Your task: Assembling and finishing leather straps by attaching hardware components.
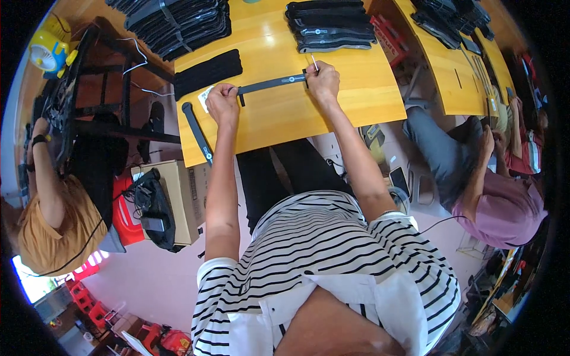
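A dark grey strap lies stretched across the yellow wooden table. My left hand pinches the strap's left end down on the table. My right hand holds its right end and grips a thin white stick-like tool that points up from my fingers. A small white card lies by my left hand. Another grey strap lies along the table's left edge.
Stacks of dark straps sit at the table's far left and far middle, with a black fabric pile nearer. A person in orange sits at left, one in pink at right. A cardboard box stands below the table.
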`<control>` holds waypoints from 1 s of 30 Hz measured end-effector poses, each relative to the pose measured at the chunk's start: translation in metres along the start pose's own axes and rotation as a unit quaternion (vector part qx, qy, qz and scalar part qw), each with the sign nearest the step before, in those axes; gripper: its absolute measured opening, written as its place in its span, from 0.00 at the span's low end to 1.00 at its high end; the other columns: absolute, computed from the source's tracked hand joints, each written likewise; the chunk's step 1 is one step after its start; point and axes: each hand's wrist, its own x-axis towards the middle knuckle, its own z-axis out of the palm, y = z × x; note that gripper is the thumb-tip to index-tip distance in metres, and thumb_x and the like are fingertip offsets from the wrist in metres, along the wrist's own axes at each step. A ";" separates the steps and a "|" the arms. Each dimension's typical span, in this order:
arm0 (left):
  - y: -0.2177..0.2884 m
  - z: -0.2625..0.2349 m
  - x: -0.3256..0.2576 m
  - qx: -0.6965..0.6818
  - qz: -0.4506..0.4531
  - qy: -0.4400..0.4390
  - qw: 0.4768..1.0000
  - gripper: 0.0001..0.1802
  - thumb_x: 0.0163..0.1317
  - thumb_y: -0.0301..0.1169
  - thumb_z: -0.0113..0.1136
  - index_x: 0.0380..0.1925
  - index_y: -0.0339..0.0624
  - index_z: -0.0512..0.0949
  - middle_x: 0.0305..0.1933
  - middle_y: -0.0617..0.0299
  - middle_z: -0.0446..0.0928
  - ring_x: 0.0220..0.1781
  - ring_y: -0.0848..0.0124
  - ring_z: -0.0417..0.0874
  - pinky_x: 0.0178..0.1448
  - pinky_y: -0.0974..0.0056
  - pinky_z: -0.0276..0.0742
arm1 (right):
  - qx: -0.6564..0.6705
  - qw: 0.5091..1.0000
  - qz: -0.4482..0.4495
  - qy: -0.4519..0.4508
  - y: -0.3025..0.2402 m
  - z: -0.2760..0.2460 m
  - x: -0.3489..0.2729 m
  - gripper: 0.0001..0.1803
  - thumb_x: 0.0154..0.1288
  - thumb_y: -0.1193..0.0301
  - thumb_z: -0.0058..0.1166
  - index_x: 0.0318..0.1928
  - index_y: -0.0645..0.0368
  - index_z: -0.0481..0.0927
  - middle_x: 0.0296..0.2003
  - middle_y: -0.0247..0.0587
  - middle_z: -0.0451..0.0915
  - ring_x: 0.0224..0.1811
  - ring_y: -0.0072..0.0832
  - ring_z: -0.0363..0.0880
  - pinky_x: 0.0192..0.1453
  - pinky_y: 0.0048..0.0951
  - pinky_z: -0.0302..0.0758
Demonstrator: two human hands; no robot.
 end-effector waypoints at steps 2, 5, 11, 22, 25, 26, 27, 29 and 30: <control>0.001 0.000 0.000 0.006 0.006 0.004 1.000 0.05 0.44 0.27 0.65 0.23 0.38 0.80 0.21 0.57 0.78 0.25 0.65 0.77 0.32 0.62 0.71 | 0.009 1.000 0.011 -0.011 -0.002 -0.003 -0.002 0.04 0.51 0.73 0.51 0.26 0.56 0.78 0.26 0.50 0.79 0.34 0.46 0.78 0.39 0.42 0.73; 0.000 0.000 0.002 -0.005 -0.014 0.004 1.000 0.05 0.44 0.27 0.66 0.22 0.38 0.80 0.20 0.58 0.77 0.24 0.64 0.76 0.33 0.61 0.71 | -0.005 1.000 0.000 -0.024 0.001 0.000 0.004 0.03 0.51 0.73 0.51 0.26 0.55 0.78 0.27 0.49 0.79 0.35 0.45 0.78 0.40 0.42 0.73; 0.000 -0.003 0.007 0.015 -0.013 0.007 1.000 0.11 0.42 0.26 0.67 0.25 0.39 0.74 0.23 0.59 0.73 0.26 0.63 0.75 0.34 0.61 0.71 | -0.029 0.997 0.016 -0.064 0.002 -0.005 0.011 0.05 0.52 0.69 0.50 0.28 0.55 0.78 0.29 0.49 0.80 0.36 0.45 0.78 0.41 0.42 0.73; -0.004 -0.054 0.058 0.229 0.183 -0.096 0.951 0.32 0.44 0.39 0.67 0.54 0.57 0.71 0.59 0.49 0.62 0.61 0.51 0.61 0.60 0.48 0.60 | -0.171 0.965 -0.185 0.065 0.038 -0.067 -0.051 0.08 0.59 0.68 0.49 0.35 0.58 0.73 0.32 0.46 0.71 0.27 0.47 0.75 0.30 0.45 0.72; -0.029 -0.045 0.073 0.272 0.159 -0.170 0.934 0.35 0.49 0.50 0.60 0.60 0.71 0.62 0.67 0.52 0.51 0.67 0.46 0.49 0.62 0.35 0.48 | -0.224 0.950 -0.208 0.064 0.040 -0.061 -0.056 0.06 0.59 0.69 0.49 0.33 0.57 0.71 0.31 0.45 0.70 0.24 0.44 0.76 0.24 0.42 0.72; -0.032 -0.044 0.076 0.306 0.153 -0.180 0.922 0.34 0.50 0.53 0.58 0.60 0.73 0.61 0.68 0.52 0.50 0.68 0.45 0.48 0.62 0.33 0.46 | -0.242 0.940 -0.229 0.070 0.039 -0.058 -0.057 0.05 0.59 0.69 0.48 0.32 0.57 0.70 0.30 0.44 0.69 0.22 0.42 0.76 0.22 0.41 0.72; -0.036 -0.044 0.079 0.299 0.154 -0.184 0.924 0.33 0.53 0.54 0.55 0.60 0.75 0.60 0.68 0.52 0.49 0.68 0.44 0.47 0.62 0.31 0.44 | -0.247 0.937 -0.235 0.071 0.037 -0.058 -0.057 0.05 0.59 0.70 0.49 0.32 0.56 0.69 0.29 0.43 0.69 0.23 0.41 0.76 0.21 0.39 0.72; -0.032 -0.041 0.082 0.301 0.150 -0.183 0.924 0.32 0.53 0.54 0.55 0.60 0.75 0.60 0.68 0.52 0.49 0.68 0.44 0.47 0.62 0.31 0.44 | -0.247 0.937 -0.234 0.077 0.037 -0.058 -0.058 0.05 0.59 0.70 0.49 0.32 0.57 0.69 0.29 0.43 0.69 0.22 0.40 0.76 0.21 0.39 0.72; -0.031 -0.040 0.084 0.304 0.146 -0.180 0.924 0.32 0.53 0.53 0.55 0.60 0.75 0.60 0.68 0.52 0.50 0.68 0.44 0.47 0.62 0.31 0.44 | -0.245 0.937 -0.234 0.083 0.037 -0.058 -0.059 0.05 0.59 0.70 0.49 0.32 0.57 0.70 0.29 0.43 0.69 0.22 0.40 0.76 0.21 0.39 0.72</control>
